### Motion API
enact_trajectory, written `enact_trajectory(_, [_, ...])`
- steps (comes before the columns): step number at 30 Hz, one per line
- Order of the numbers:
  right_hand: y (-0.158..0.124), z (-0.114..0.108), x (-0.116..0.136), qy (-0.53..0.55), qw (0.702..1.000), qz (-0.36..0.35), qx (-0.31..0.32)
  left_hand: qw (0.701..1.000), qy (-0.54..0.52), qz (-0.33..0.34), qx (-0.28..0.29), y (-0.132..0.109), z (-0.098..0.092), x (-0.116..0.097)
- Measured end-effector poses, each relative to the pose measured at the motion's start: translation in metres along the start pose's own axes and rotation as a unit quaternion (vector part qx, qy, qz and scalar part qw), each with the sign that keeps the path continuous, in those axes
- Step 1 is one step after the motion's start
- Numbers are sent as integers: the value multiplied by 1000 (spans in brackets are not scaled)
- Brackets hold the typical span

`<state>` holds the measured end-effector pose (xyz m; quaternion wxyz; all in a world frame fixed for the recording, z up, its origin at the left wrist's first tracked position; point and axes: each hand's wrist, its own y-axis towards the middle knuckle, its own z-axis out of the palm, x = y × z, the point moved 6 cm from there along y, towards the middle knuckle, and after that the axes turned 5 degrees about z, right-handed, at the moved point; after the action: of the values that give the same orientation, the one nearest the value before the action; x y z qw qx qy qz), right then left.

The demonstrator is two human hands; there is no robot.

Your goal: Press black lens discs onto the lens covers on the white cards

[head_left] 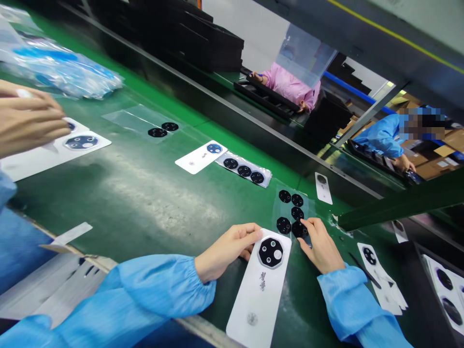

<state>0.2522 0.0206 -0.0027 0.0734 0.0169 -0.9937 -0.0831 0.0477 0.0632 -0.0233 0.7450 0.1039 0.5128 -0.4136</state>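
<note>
My left hand (234, 244) pinches the top left corner of a white phone back panel (259, 304), which carries a black octagonal camera ring with round holes, dark lettering and a grey round mark. To its right, the thumb and forefinger of my right hand (321, 245) are apart at the lower right edge of a clear sheet (276, 208) of black octagonal stickers. A fingertip touches the lowest right sticker (298, 229); whether it is gripped cannot be made out.
Another person's hand (31, 118) is over white panels (87, 141) at left. Beyond lie a sticker strip (243, 170), another panel (197, 158) and plastic bags (68, 70). A green beam (398, 203) and a black tray (413, 275) stand at right.
</note>
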Motion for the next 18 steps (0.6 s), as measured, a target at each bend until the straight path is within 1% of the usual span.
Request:
enact_trajectory(5, [1,1,-5,22,1000,5,11,1000,-3,-2,-3,0,0,0])
enact_trajectory(13, [4,3,-23,77,995,22,59,1000,0,0,-7,1,-1,1])
enact_trajectory(16, [6,-4,-27,92,993,29,61,1000,4,6,-6,1,-1,1])
enact_trajectory(18, [5,-14,-23,109,992,39,47,1000,7,11,-7,1,-1,0])
